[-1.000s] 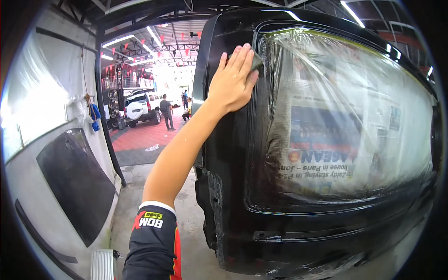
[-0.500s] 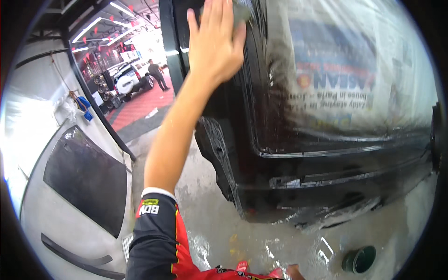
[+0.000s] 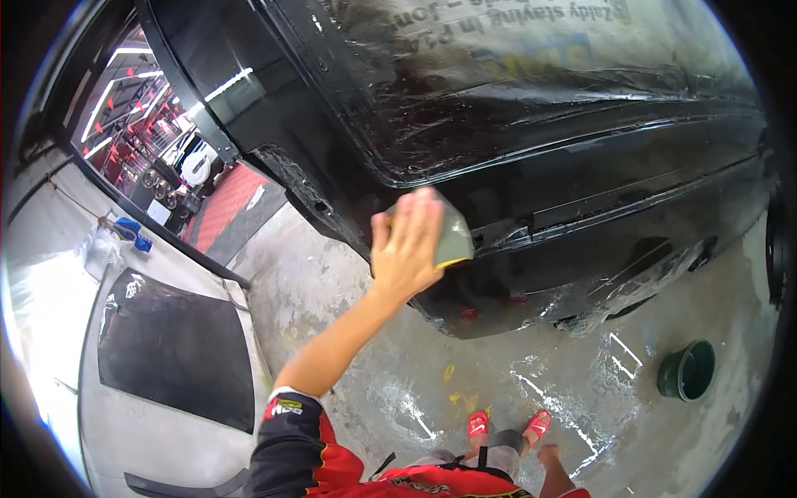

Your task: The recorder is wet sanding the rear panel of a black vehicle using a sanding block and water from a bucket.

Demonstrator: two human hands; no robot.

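Nearest is the person's own red-and-black shirt [image 3: 328, 461], with red sandals [image 3: 477, 426] below it. The left hand [image 3: 407, 241] lies spread over a grey-green pad [image 3: 455, 236] with a yellow edge, the thumb along its side, holding it to the black car body [image 3: 515, 187] below the window's lower corner. The right hand [image 3: 549, 453] hangs low by the legs, apart from the car; whether it holds anything, I cannot tell.

The window area is already masked, with newspaper [image 3: 448, 37] under clear plastic film [image 3: 465, 87]. The body is dark and glossy, with pale, rough streaks along its bottom edge. The work appears under way rather than finished, since the pad is against the surface; which parts are done and which remain cannot be judged.

To the right on the wet, grey concrete floor [image 3: 311, 278] stands an upright dark green bucket [image 3: 670, 378], well apart from both hands. Its inside is dark, so its contents are unclear.

Farther off, a loose black panel [image 3: 178, 353] leans at left, and beyond the doorway is a white vehicle [image 3: 197, 168].
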